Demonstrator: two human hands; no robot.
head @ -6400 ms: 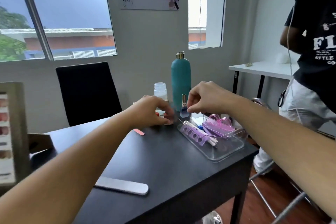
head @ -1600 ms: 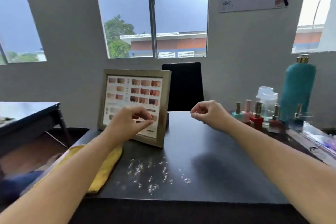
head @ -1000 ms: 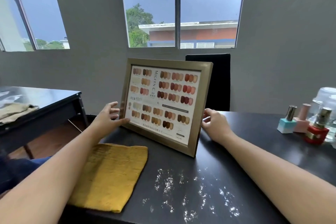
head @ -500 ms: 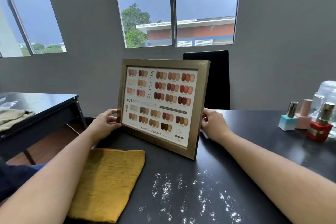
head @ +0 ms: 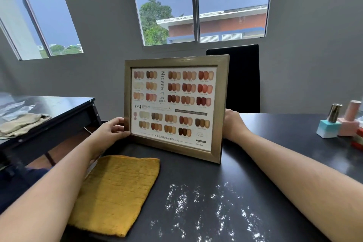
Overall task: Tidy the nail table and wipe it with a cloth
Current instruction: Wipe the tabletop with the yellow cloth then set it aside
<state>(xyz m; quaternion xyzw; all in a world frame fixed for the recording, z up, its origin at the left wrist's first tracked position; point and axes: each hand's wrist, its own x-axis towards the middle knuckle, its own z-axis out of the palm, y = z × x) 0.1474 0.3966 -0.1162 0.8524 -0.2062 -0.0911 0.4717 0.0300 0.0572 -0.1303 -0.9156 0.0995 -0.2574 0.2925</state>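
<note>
A framed nail colour chart [head: 172, 108] stands nearly upright on the black nail table [head: 196, 182], facing me. My left hand [head: 112, 129] grips its left edge, thumb on the front of the frame. My right hand [head: 231, 122] holds the right edge, fingers hidden behind the frame. A folded yellow cloth [head: 115, 192] lies flat on the table's near left corner, under my left forearm. White dust [head: 208, 210] is scattered over the table in front of me.
Nail polish bottles, one teal [head: 329, 125], one pink [head: 349, 121], stand at the right edge. A black chair [head: 241, 78] sits behind the table. Another dark table [head: 45, 120] with a beige cloth [head: 21, 124] is at the left.
Both hands moved from the polish bottles to the chart and took hold of its sides. Over the last second the chart tipped more upright and shifted slightly back and right.
</note>
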